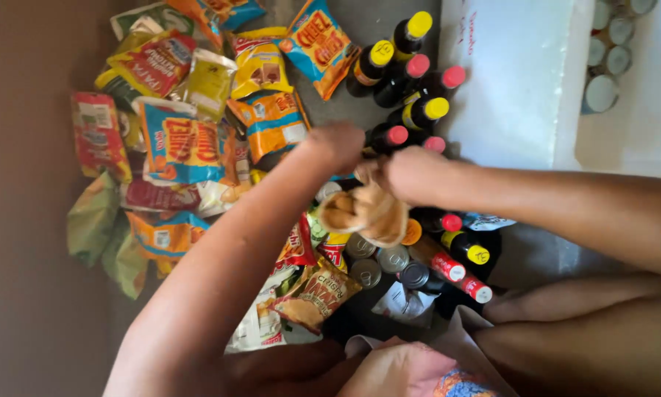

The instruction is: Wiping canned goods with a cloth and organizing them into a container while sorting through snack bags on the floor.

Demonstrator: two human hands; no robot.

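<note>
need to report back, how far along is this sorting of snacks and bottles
Looks partway, as a guess. Seemingly done: dark bottles with yellow and pink caps stand grouped by the white box, and snack packets lie spread to the left. In hand: left hand and right hand together hold a tan bag. Left: cans, more bottles and packets mixed underneath.

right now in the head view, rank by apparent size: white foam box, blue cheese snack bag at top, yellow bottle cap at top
1. white foam box
2. blue cheese snack bag
3. yellow bottle cap
All lie at a similar distance from the camera, so the order looks safe.
</note>
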